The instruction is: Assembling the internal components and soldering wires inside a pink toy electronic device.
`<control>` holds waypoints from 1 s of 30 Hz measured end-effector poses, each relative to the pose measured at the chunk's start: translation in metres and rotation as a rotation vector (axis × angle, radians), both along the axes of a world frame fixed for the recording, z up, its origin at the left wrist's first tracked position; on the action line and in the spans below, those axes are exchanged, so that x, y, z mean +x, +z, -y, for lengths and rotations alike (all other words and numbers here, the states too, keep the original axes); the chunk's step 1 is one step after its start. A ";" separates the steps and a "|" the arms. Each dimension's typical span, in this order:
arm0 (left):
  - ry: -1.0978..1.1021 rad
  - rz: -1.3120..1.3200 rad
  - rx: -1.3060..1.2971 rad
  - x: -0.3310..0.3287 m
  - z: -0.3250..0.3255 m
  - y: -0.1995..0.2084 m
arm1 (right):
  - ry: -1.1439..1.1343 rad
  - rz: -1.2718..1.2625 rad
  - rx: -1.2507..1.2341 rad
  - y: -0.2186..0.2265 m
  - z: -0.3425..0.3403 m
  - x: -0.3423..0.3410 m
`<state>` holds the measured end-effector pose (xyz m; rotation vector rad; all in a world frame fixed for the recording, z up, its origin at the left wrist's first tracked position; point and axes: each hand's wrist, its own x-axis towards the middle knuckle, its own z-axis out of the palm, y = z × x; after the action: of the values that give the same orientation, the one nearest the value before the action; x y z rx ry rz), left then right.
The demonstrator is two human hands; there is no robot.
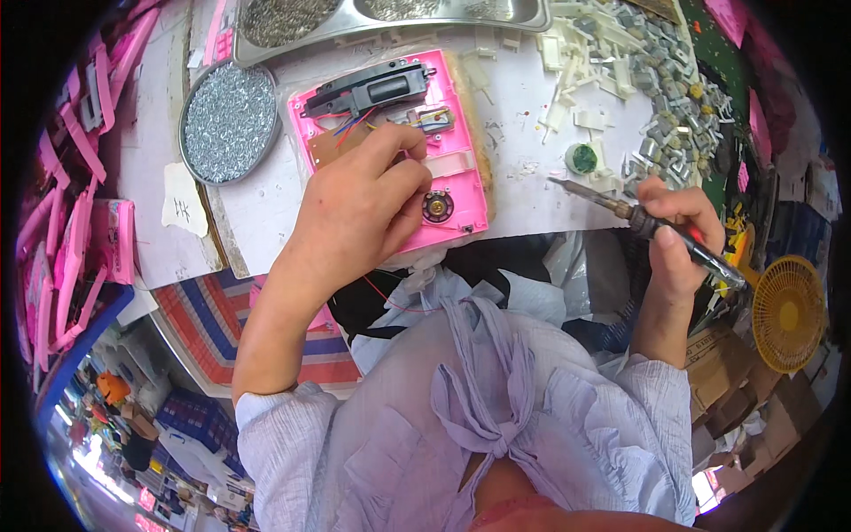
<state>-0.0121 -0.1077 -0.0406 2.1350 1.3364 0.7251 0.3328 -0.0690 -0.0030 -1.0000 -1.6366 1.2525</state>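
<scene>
A pink plastic casing (pixel 456 199) lies open on the table in front of me. It holds a black long module (pixel 390 86), a small metal motor (pixel 433 120), thin coloured wires (pixel 347 129), a brown board (pixel 332 146) and a round speaker (pixel 437 206). My left hand (pixel 368 191) rests over the casing, thumb and fingers pinched together beside the motor; what they hold is hidden. Off to the right, my right hand (pixel 678 230) grips a soldering iron (pixel 638 217). Its tip points left, apart from the casing and near a small round pot of green stuff (pixel 582 159).
A round dish of small screws (pixel 229 122) stands left of the casing. A metal tray (pixel 381 28) with small parts is at the back. White plastic pieces (pixel 585 62) and many metal motors (pixel 669 124) pile up at right. Pink casings (pixel 66 239) stack far left; a yellow fan (pixel 787 312) sits right.
</scene>
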 end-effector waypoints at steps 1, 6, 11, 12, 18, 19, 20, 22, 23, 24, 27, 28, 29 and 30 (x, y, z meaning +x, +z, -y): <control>0.002 -0.015 0.012 0.000 -0.001 0.000 | -0.075 -0.027 -0.002 -0.003 0.005 0.019; 0.022 -0.037 0.083 0.006 0.000 -0.003 | -0.807 -0.254 0.113 0.030 0.001 0.120; 0.034 -0.015 0.102 0.011 -0.003 0.003 | -1.145 -0.069 0.351 0.062 -0.009 0.228; 0.033 -0.015 0.083 0.011 0.001 0.004 | -1.183 -0.040 0.354 0.057 -0.011 0.236; 0.076 -0.020 0.201 -0.002 0.009 -0.009 | -1.180 0.485 0.199 0.010 -0.100 0.266; 0.047 0.014 0.209 -0.003 0.004 -0.013 | -1.235 0.394 0.036 0.006 -0.105 0.249; 0.046 -0.020 0.182 -0.002 0.003 -0.004 | -1.272 0.307 -0.149 0.003 -0.109 0.234; 0.049 0.053 0.183 -0.005 0.004 -0.002 | -1.133 -0.182 -0.302 -0.021 -0.115 0.269; 0.094 0.066 0.160 -0.009 0.010 -0.004 | -0.835 -0.392 -0.425 -0.029 -0.103 0.280; 0.132 0.096 0.144 -0.012 0.016 -0.005 | -0.538 -0.583 -0.530 -0.028 -0.085 0.286; 0.153 0.109 0.122 -0.011 0.025 -0.008 | -0.605 -0.202 -0.233 -0.026 -0.025 0.113; 0.151 0.120 0.132 -0.011 0.025 -0.010 | -0.714 0.143 -0.056 -0.025 -0.002 0.048; 0.151 0.122 0.143 -0.012 0.026 -0.012 | -0.501 0.239 -0.056 -0.021 0.024 -0.008; 0.145 0.128 0.158 -0.012 0.027 -0.014 | 0.003 0.379 0.239 -0.028 0.021 -0.026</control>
<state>-0.0244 -0.1348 -0.0546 2.0860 1.4166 1.0394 0.3067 -0.0903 -0.0309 -1.1309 -2.0217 0.8758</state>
